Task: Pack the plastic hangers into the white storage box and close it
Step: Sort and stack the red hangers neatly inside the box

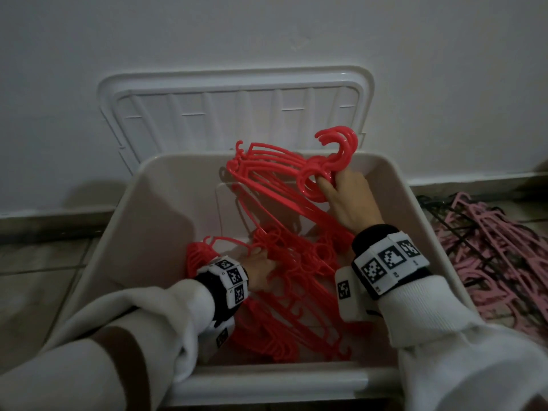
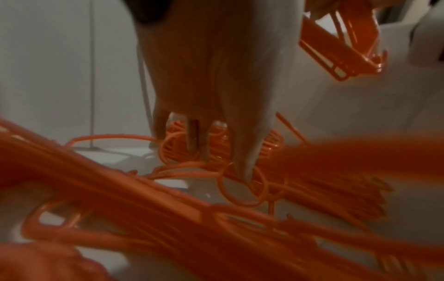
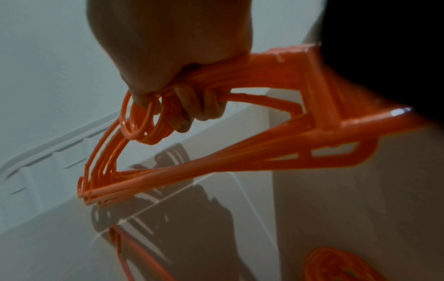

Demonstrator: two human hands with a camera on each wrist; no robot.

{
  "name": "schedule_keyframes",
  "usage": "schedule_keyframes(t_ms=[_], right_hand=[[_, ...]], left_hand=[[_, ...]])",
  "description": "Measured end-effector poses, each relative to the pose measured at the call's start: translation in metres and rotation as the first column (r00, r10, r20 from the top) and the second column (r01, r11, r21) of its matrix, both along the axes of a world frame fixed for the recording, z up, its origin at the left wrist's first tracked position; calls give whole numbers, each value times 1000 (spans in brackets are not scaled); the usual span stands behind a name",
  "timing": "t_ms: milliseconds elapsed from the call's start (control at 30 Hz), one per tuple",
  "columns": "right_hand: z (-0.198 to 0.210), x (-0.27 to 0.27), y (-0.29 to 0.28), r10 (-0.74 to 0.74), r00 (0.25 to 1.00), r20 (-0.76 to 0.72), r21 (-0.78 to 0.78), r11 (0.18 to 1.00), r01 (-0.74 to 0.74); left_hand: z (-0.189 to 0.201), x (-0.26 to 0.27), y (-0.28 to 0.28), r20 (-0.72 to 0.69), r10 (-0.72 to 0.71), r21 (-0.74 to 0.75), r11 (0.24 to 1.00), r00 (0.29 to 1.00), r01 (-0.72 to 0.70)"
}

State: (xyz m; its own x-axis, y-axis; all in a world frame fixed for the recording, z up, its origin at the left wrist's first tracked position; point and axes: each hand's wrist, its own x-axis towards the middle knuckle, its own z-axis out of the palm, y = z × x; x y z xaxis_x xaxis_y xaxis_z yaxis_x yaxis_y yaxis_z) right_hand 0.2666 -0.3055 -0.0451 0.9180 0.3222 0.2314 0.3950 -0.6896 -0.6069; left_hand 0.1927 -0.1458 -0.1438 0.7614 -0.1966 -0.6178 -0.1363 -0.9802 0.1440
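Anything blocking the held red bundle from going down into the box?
No barrier: the lid is propped open behind the white box. The right hand grips the bundle above loose red hangers, where the left hand rests.

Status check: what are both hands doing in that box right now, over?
Right hand grips hanger bunch over box. Left hand on hangers inside. Lid open. Pink hangers outside.

The left hand is reaching down with straight fingers into blurred orange hangers crossing the lower frame.
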Motion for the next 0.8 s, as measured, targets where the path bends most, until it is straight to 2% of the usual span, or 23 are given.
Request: schedule_keyframes(t_ms=[100,167,467,667,800], right_hand=[[0,-1,0,0,1000,0,-12,1000,0],[0,-1,0,5,1000,-3,-15,1000,-5],[-1,-2,0,7,1000,-5,-12,1000,-7],[-1,-2,0,6,1000,-6,0,1000,-6],[1,-3,0,6,1000,-5,-5,1000,-6]], left_hand=[[0,2,-1,142,-20,-69,997,990,30],[-1,4,3,172,18,-128,992,985,5],[0,7,2,313,68,-177,984,947,-12],[-2,7,4,249,91,-298,954,964,-13],[-2,11,6,215,118,-321,946,969,-44]])
